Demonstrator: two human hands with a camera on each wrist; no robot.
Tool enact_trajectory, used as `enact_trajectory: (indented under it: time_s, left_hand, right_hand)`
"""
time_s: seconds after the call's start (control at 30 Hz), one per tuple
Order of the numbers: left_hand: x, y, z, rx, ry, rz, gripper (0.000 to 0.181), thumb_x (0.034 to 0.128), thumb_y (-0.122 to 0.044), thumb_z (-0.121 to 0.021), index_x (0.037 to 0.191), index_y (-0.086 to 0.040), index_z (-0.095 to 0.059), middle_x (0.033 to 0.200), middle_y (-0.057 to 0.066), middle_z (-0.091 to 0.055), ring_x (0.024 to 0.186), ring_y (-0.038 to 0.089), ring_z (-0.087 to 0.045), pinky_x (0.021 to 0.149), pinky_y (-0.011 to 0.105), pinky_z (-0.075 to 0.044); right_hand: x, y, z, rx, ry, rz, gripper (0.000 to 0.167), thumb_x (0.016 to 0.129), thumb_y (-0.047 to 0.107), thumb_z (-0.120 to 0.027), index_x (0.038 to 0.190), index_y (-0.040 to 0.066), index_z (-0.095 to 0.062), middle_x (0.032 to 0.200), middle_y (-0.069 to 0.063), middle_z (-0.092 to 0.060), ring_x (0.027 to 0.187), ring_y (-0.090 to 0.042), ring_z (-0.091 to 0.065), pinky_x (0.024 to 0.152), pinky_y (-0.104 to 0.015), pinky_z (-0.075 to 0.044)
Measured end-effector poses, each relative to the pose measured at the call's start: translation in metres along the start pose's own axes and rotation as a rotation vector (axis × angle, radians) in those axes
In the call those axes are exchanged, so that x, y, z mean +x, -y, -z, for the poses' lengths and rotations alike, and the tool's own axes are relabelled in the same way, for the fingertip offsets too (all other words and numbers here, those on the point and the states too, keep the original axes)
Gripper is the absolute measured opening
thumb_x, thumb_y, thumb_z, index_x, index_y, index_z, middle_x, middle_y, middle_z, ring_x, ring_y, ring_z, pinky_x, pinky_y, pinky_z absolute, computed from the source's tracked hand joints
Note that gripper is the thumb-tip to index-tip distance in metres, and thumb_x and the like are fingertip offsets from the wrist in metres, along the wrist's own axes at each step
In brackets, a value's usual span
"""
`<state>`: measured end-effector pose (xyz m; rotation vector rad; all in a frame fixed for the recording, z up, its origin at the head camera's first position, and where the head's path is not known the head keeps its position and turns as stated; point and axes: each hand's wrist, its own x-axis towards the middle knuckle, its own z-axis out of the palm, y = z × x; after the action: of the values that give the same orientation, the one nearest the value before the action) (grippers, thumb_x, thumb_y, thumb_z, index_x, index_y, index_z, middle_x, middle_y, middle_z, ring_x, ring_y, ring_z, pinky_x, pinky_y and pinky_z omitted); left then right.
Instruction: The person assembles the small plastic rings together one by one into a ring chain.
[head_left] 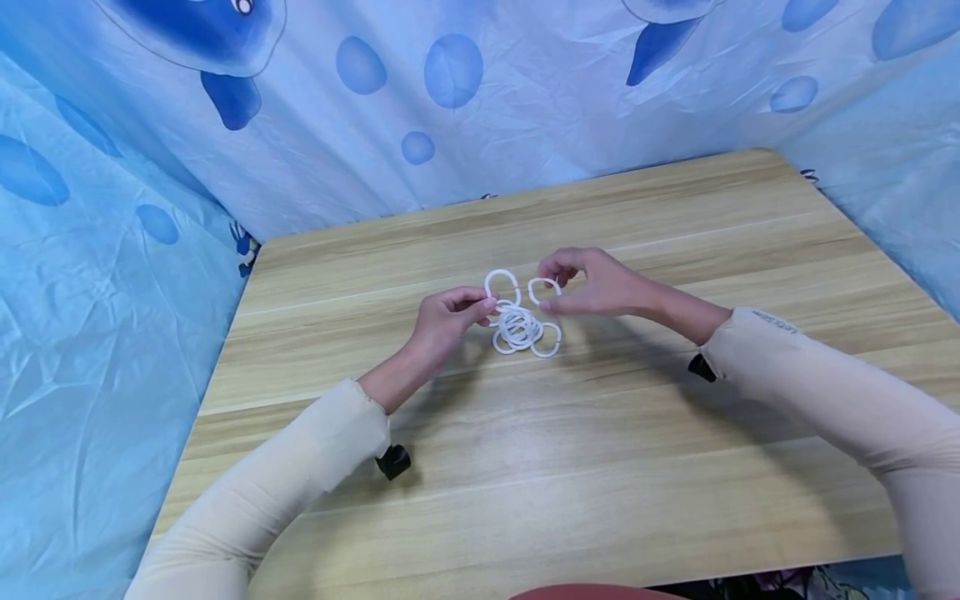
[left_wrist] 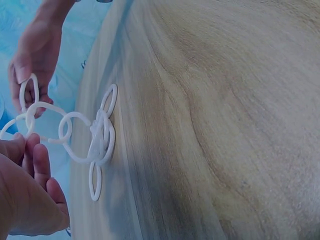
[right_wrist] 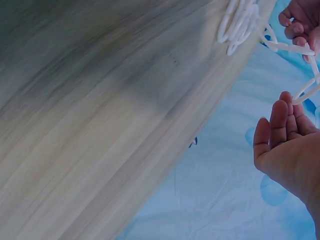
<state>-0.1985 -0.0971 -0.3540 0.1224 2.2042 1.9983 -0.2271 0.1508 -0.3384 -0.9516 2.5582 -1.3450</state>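
Observation:
A small heap of linked white plastic rings (head_left: 517, 327) lies on the wooden table, with some of its rings spread outward. My left hand (head_left: 442, 321) pinches a white ring at the heap's far left side between thumb and fingers; another ring (head_left: 501, 272) stands up beside those fingertips. In my right hand (head_left: 600, 282), thumb and fingers pinch a separate-looking ring (head_left: 530, 292) just right of it. From the left wrist view, rings run as a raised chain (left_wrist: 75, 116) from the hands down to the heap (left_wrist: 102, 140). Fingers partly hide the held rings.
The wood-grain table (head_left: 525, 475) extends around both forearms. A blue curtain (head_left: 390, 117) with bubble prints hangs behind and at the sides. A black wrist device (head_left: 393, 461) sits under the left sleeve, and another (head_left: 702, 367) under the right.

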Motion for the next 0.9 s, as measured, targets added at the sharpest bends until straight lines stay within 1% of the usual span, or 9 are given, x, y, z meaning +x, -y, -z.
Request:
enact_trajectory:
  time_s: [0.1,0.2,0.3,0.4,0.47,0.57,0.77,0.83,0.9]
  left_hand:
    - [0.000,-0.001,0.000,-0.002,0.017,0.001,0.028,0.0884,-0.005,-0.069,0.109,0.013,-0.063,0.101,0.018,-0.070,0.073,0.017,-0.064,0.077,0.031,-0.055]
    - [0.001,0.000,-0.001,-0.002,0.027,0.008,0.028,0.0881,-0.005,-0.069,0.109,0.013,-0.064,0.102,0.017,-0.071,0.072,0.015,-0.063,0.079,0.033,-0.055]
    - [0.001,0.000,-0.002,0.004,0.030,0.021,0.026,0.0877,-0.006,-0.070,0.107,0.011,-0.066,0.094,0.011,-0.072,0.073,0.014,-0.063,0.081,0.036,-0.055]
    - [0.001,0.000,-0.002,0.008,0.035,0.037,0.025,0.0877,-0.007,-0.070,0.107,0.010,-0.067,0.088,0.002,-0.070,0.075,0.017,-0.064,0.083,0.039,-0.054]
    - [0.001,0.001,-0.002,0.013,0.036,0.045,0.026,0.0880,-0.007,-0.070,0.108,0.009,-0.067,0.089,0.001,-0.069,0.078,0.020,-0.064,0.085,0.041,-0.053]
    - [0.000,0.001,-0.001,0.014,0.027,0.052,0.027,0.0884,-0.007,-0.069,0.111,0.007,-0.067,0.093,0.003,-0.069,0.082,0.021,-0.063,0.087,0.041,-0.052]
    - [-0.001,0.001,0.004,0.032,0.007,0.059,0.029,0.0874,-0.009,-0.071,0.114,0.002,-0.066,0.097,0.006,-0.067,0.087,0.012,-0.060,0.084,0.028,-0.052]
    - [-0.002,0.001,0.006,0.054,0.002,0.053,0.029,0.0864,-0.010,-0.072,0.113,0.001,-0.067,0.097,0.004,-0.067,0.087,0.012,-0.060,0.080,0.023,-0.051]
    - [-0.002,0.001,0.007,0.057,0.001,0.044,0.029,0.0854,-0.010,-0.073,0.111,0.001,-0.067,0.097,0.005,-0.068,0.087,0.012,-0.059,0.079,0.022,-0.051]
  right_hand:
    - [0.004,0.003,-0.001,0.034,0.003,-0.051,0.036,0.079,0.020,-0.078,0.107,0.002,-0.065,0.095,-0.011,-0.065,0.090,-0.021,-0.057,0.090,-0.046,-0.044]
    - [0.008,0.006,-0.003,0.057,0.022,-0.066,0.035,0.080,0.022,-0.077,0.107,0.003,-0.066,0.092,-0.006,-0.065,0.088,-0.020,-0.056,0.087,-0.042,-0.045]
    - [0.012,0.007,-0.007,0.066,0.061,-0.048,0.032,0.081,0.022,-0.075,0.104,0.003,-0.067,0.089,-0.003,-0.065,0.086,-0.019,-0.055,0.084,-0.037,-0.045]
    - [0.014,0.008,-0.009,0.064,0.090,-0.023,0.030,0.081,0.023,-0.074,0.102,0.002,-0.067,0.087,-0.003,-0.065,0.085,-0.019,-0.055,0.084,-0.038,-0.045]
    - [0.015,0.009,-0.010,0.055,0.092,-0.010,0.030,0.081,0.024,-0.073,0.101,0.002,-0.067,0.086,-0.002,-0.065,0.084,-0.019,-0.055,0.084,-0.039,-0.045]
    - [0.016,0.009,-0.011,0.036,0.074,0.011,0.031,0.081,0.024,-0.072,0.101,0.002,-0.067,0.084,-0.002,-0.065,0.083,-0.019,-0.055,0.082,-0.041,-0.045]
    - [0.018,0.009,-0.011,0.031,0.054,0.015,0.028,0.081,0.024,-0.073,0.098,0.002,-0.067,0.083,-0.002,-0.064,0.082,-0.019,-0.054,0.081,-0.042,-0.045]
    - [0.018,0.009,-0.012,0.034,0.055,0.010,0.029,0.081,0.024,-0.073,0.098,0.002,-0.067,0.083,-0.002,-0.064,0.083,-0.019,-0.054,0.081,-0.040,-0.044]
    - [0.019,0.010,-0.013,0.040,0.058,0.006,0.030,0.082,0.024,-0.073,0.099,0.001,-0.067,0.084,-0.002,-0.064,0.083,-0.019,-0.054,0.080,-0.037,-0.044]
